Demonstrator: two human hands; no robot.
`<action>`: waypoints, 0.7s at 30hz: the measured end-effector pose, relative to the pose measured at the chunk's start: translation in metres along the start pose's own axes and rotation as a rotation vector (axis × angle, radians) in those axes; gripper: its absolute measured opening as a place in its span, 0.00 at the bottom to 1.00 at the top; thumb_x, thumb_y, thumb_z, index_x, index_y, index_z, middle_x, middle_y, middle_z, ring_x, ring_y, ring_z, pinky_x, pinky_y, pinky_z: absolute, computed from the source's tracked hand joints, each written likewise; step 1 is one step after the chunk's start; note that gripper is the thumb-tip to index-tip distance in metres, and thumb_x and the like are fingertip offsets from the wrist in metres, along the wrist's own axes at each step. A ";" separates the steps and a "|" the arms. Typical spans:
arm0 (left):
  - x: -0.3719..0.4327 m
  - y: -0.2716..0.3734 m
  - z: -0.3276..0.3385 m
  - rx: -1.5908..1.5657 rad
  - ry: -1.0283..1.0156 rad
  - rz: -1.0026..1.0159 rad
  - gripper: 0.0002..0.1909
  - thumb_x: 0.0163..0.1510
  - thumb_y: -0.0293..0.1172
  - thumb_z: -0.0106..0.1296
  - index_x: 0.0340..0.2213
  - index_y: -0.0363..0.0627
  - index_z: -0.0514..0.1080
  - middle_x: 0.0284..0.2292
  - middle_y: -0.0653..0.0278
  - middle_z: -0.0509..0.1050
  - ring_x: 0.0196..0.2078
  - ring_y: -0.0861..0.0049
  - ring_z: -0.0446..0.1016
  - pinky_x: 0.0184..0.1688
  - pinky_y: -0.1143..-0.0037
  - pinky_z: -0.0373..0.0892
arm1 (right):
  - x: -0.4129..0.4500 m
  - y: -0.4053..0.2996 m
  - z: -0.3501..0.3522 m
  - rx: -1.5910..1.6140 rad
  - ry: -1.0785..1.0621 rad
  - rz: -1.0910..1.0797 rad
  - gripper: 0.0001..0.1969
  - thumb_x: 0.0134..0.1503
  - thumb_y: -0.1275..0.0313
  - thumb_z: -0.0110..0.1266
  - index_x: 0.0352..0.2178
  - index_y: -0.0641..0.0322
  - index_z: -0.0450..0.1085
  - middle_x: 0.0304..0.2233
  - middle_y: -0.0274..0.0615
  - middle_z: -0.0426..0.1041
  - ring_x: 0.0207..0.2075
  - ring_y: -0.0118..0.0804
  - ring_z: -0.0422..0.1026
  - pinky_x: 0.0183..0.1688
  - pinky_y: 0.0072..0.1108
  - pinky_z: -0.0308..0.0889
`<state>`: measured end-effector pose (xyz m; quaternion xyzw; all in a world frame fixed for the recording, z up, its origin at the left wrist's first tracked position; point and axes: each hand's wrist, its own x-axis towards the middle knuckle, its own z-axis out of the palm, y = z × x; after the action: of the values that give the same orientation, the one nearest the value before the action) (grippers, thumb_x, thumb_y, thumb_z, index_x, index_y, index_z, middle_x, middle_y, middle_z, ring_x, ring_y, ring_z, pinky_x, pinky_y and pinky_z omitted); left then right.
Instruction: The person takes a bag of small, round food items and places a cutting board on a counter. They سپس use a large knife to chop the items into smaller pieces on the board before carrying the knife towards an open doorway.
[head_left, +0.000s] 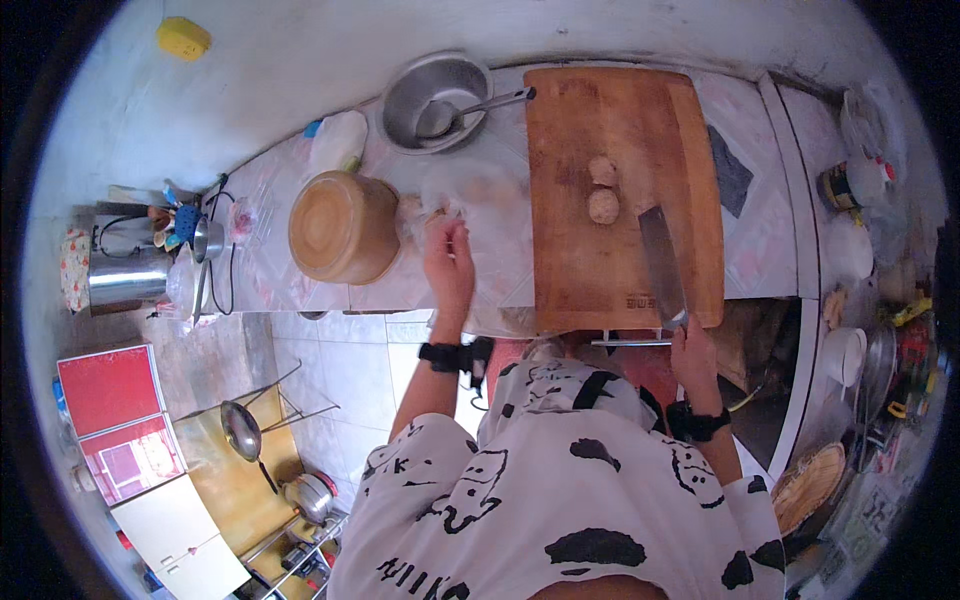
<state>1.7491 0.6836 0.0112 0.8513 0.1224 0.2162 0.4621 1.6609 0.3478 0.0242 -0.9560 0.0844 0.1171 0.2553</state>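
Observation:
My right hand (693, 351) grips the handle of a cleaver (660, 251), whose broad dark blade lies over the right part of a wooden cutting board (570, 277). Left of the blade, two round pale lumps of food (604, 206) sit close together on the wood. My left hand (451, 256) is over the counter with its fingers curled, at the near edge of a blurred clear plastic bag (480, 195). Whether those fingers pinch the bag cannot be made out. Pale shapes inside or under the plastic are indistinct.
An upturned tan pot or basin (341, 227) stands left of my left hand. Behind it is a metal bowl (409, 97) with a ladle (436, 118) in it. A dark flat piece (729, 171) lies beside the board's right edge. The tiled counter (315, 296) ends just before my body.

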 end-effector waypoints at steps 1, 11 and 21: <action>0.006 -0.005 -0.005 0.000 0.005 -0.002 0.07 0.49 0.28 0.43 0.29 0.40 0.68 0.25 0.58 0.70 0.26 0.70 0.70 0.29 0.76 0.65 | -0.001 -0.004 -0.002 0.016 0.019 0.012 0.10 0.50 0.71 0.40 0.33 0.67 0.59 0.26 0.60 0.67 0.30 0.57 0.67 0.31 0.38 0.62; 0.061 -0.026 0.014 0.794 -0.420 -0.119 0.22 0.44 0.24 0.40 0.45 0.44 0.58 0.36 0.47 0.66 0.40 0.56 0.65 0.38 0.65 0.64 | -0.001 0.006 0.007 -0.013 0.061 0.036 0.10 0.49 0.72 0.41 0.33 0.67 0.59 0.24 0.58 0.67 0.28 0.57 0.67 0.29 0.39 0.62; 0.084 -0.063 0.020 0.917 -0.348 -0.085 0.22 0.41 0.27 0.50 0.39 0.34 0.57 0.39 0.51 0.63 0.39 0.58 0.65 0.39 0.69 0.65 | -0.002 0.006 0.010 0.052 0.047 0.029 0.09 0.49 0.71 0.41 0.31 0.65 0.58 0.21 0.58 0.67 0.26 0.57 0.67 0.28 0.39 0.62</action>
<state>1.8317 0.7367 -0.0300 0.9848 0.1608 -0.0242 0.0616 1.6562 0.3474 0.0134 -0.9503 0.1070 0.0961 0.2762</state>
